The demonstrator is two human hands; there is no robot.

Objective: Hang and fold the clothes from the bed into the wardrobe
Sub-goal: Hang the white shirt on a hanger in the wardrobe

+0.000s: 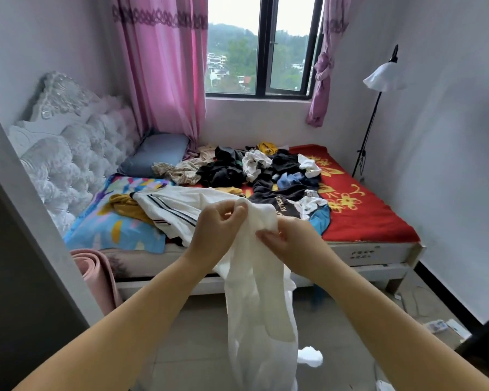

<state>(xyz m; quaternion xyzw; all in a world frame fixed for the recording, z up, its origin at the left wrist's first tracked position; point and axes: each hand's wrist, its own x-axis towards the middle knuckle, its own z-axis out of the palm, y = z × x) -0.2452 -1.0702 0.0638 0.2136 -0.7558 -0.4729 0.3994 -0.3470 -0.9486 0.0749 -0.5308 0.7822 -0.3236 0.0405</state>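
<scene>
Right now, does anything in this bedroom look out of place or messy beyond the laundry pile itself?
Yes. A small white item lies on the floor, below the white garment held in the left hand and right hand. It looks dropped. Bits of litter sit by the right wall, and a pink rolled mat leans against the bed.

Both hands, left hand and right hand, are gripping a white garment that is hanging toward the floor. A heap of clothes is lying on the bed behind
</scene>
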